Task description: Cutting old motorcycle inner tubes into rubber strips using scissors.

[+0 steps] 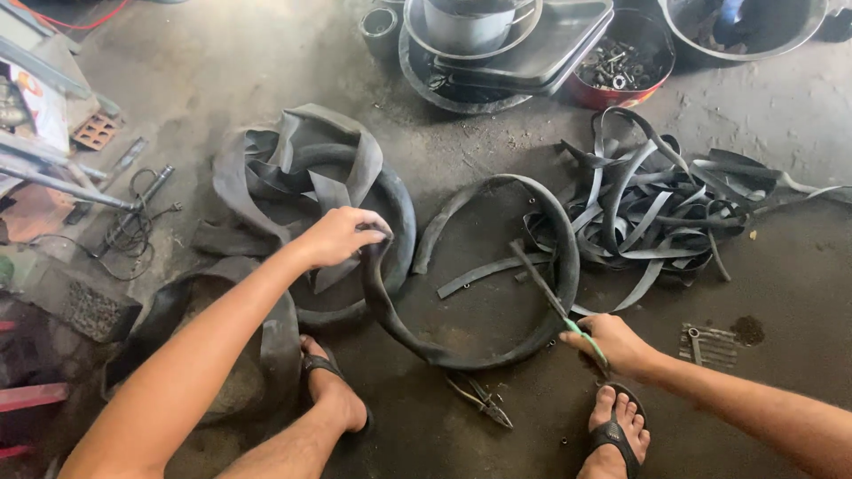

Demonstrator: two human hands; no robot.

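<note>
On the oily concrete floor, the left hand [335, 236] pinches one end of a black rubber inner tube [479, 350], fingers clamped on it. The tube curves across the floor to the right hand [612, 344], which is closed around green-handled scissors [555, 297]. Behind, a red bowl [657, 89] holds nuts and bolts; stacked metal basins [497, 66] carry a pot.
</note>
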